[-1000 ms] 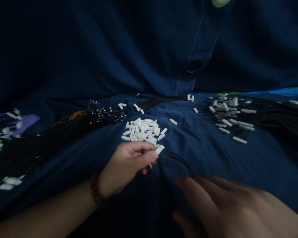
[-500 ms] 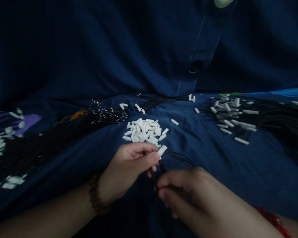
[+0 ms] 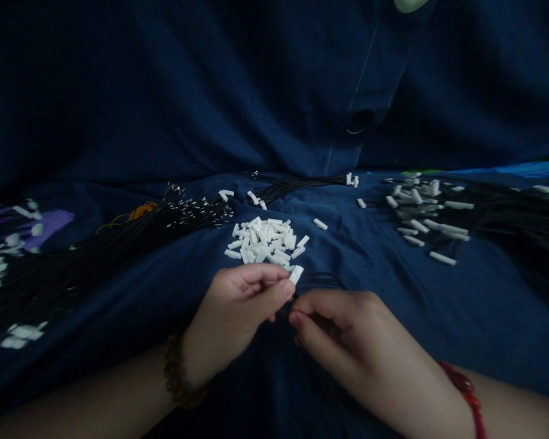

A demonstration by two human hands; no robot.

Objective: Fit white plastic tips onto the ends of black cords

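Cords [image 3: 322, 280] hidden between left hand [image 3: 240, 305], right hand [image 3: 343, 329]

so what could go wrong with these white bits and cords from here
The white plastic connector sits at the left hand's fingertips, close to the loose pile, so a slip could lose it among the others. The thin black cords by the right hand might tangle and are hard to see against the dark blue cloth.

Left hand [image 3: 238, 308] curled, thumb pressed against bent fingers in tight pinch; right hand [image 3: 348, 332] pinching likewise, fingertips just beside left's. Left forearm [image 3: 96, 390], right forearm [image 3: 498, 405] bare, angled inward from lower edge.
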